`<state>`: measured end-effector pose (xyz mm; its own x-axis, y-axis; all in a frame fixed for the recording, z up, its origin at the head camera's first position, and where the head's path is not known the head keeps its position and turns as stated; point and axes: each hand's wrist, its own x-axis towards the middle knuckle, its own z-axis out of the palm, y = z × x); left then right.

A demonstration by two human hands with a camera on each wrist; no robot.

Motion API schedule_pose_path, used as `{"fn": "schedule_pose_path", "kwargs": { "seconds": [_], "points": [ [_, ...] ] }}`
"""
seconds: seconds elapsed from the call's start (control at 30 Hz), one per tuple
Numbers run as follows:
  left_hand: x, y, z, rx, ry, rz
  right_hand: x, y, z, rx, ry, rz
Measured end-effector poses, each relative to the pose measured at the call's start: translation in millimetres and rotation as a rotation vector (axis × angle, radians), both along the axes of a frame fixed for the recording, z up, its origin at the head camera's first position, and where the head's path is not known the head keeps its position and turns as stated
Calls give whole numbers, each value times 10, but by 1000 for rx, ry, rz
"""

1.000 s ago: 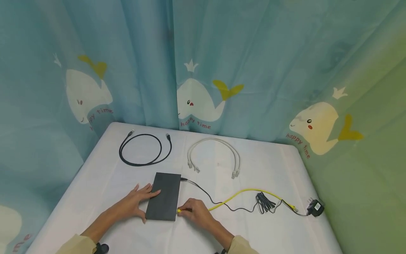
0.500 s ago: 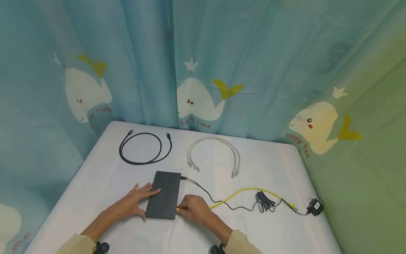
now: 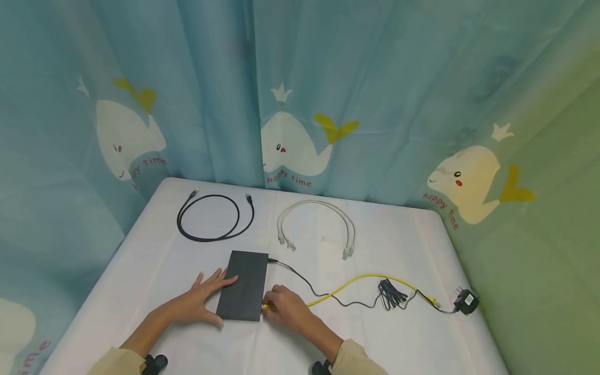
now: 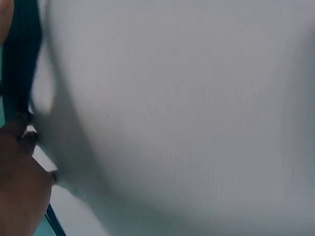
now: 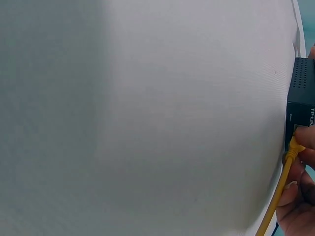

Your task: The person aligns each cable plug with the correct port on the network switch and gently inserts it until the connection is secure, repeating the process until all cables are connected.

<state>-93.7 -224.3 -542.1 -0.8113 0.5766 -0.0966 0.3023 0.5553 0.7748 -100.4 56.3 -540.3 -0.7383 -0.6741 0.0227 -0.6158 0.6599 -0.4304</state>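
Note:
A flat dark TP-Link network switch [image 3: 244,286] lies on the table in the head view. My left hand [image 3: 194,303] rests against its left side with fingers spread, the index finger over its top and the thumb by its near left corner. My right hand [image 3: 289,310] pinches the plug end of a yellow network cable [image 3: 361,277] at the lower right side of the switch. In the right wrist view the yellow plug [image 5: 294,145] sits right at a port in the switch's side, partly covered by my thumb and fingers. A thin black power lead [image 3: 300,276] runs into the switch's far right corner.
The lead has a bundled coil [image 3: 391,295] and ends in a black power adapter [image 3: 466,301] near the right table edge. A looped black network cable [image 3: 211,240] and pale grey network cables [image 3: 311,202] lie farther back. A whale-print curtain [image 3: 398,104] hangs behind the table.
My right hand has pushed the yellow plug against the switch's side, and its fingers now cover more of it. My left thumb has shifted slightly right; the switch stays nearly in place.

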Motion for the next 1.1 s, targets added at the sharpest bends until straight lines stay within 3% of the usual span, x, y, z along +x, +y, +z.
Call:
{"fn": "schedule_pose_path", "kwargs": {
  "seconds": [0.23,0.33,0.77,1.1],
  "points": [
    [50,98,-85,70,29,161,5,4,-18,-21,-6,18],
    [59,110,-101,78,19,194,-8,-1,-31,-11,-4,24],
    [57,135,-145,64,32,216,16,65,-51,14,9,-11],
    [70,150,-120,82,14,223,2,151,-65,3,-51,-17]
  ]
}}
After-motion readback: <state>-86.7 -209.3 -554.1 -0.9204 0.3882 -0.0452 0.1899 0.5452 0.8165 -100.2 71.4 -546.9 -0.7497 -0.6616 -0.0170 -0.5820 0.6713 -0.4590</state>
